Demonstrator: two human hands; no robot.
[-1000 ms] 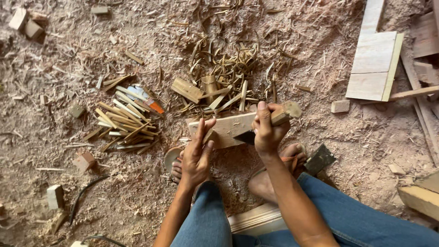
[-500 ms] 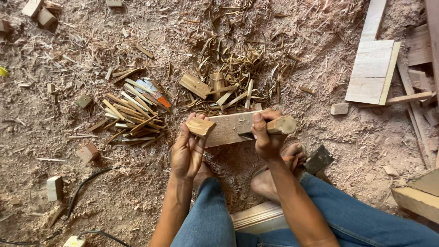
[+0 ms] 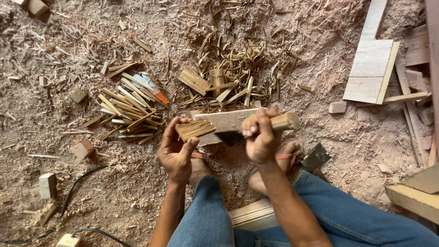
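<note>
Nearest the camera, 2 legs in blue jeans point(image 3: 320, 215) frame a pale wooden seat edge point(image 3: 249, 215), with both feet in sandals on the sawdust floor point(image 3: 55, 110). Just above the knees, the left hand point(image 3: 176, 153) is curled around a small brown wood block point(image 3: 194, 129), thumb beneath and fingers behind it, the grain end facing up. 0.5 s ago this hand lay against the end of the larger piece with the block barely lifted; now the block stands clear in the palm, tilted slightly. The right hand point(image 3: 260, 137) is closed tight around the pale wooden handle point(image 3: 286, 122) of a chopping knife, whose dark blade point(image 3: 230, 137) points left toward the block, its tip just short of it. That hand sits a little lower than before. Behind both hands lies a pale rectangular wood slab point(image 3: 224, 121) on the floor, partly covered by them. A dark metal blade piece point(image 3: 314, 158) rests beside the right foot. Farther out, to the left, a heap of split wood sticks point(image 3: 125, 114); ahead, curled shavings and offcuts point(image 3: 228, 73); at far right, flat pale boards point(image 3: 370, 71).
</note>
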